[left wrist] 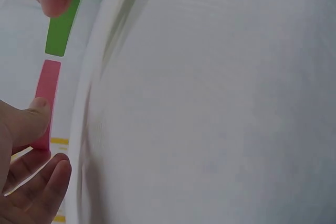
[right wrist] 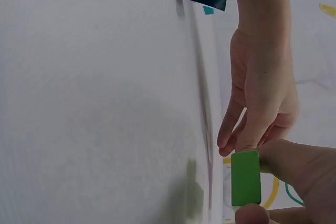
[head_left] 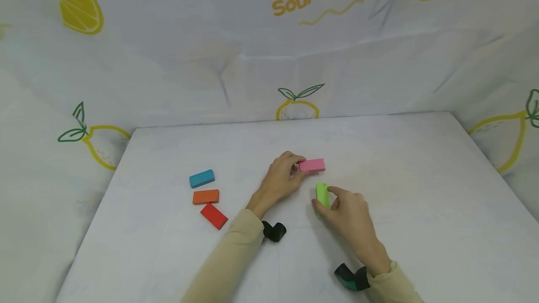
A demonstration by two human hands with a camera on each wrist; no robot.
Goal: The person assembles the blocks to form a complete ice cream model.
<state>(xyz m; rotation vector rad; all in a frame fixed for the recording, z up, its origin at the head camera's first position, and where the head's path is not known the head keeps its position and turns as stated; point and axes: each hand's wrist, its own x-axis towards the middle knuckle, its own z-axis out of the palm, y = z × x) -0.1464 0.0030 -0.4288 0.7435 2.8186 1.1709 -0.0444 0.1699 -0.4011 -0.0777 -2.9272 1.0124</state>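
Note:
Near the middle of the table, my left hand (head_left: 280, 179) pinches the left end of a pink block (head_left: 312, 165) between thumb and fingers. Closer to me and slightly to the right, my right hand (head_left: 351, 219) grips a light green block (head_left: 322, 194), its thumb and a finger at opposite ends. The left wrist view puts the pink block (left wrist: 47, 85) and the green block (left wrist: 63, 35) nearly in line, a narrow gap between them. From the right wrist, the green block (right wrist: 245, 178) shows one end face and hides the left hand's fingertips; the pink block is not visible there.
On the left of the white table (head_left: 143, 247) lie a blue block (head_left: 202, 178), an orange block (head_left: 206, 197) and a red block (head_left: 214, 216). The orange and red ones lie close together. A white lemon-print cloth (head_left: 189, 60) stands behind the table.

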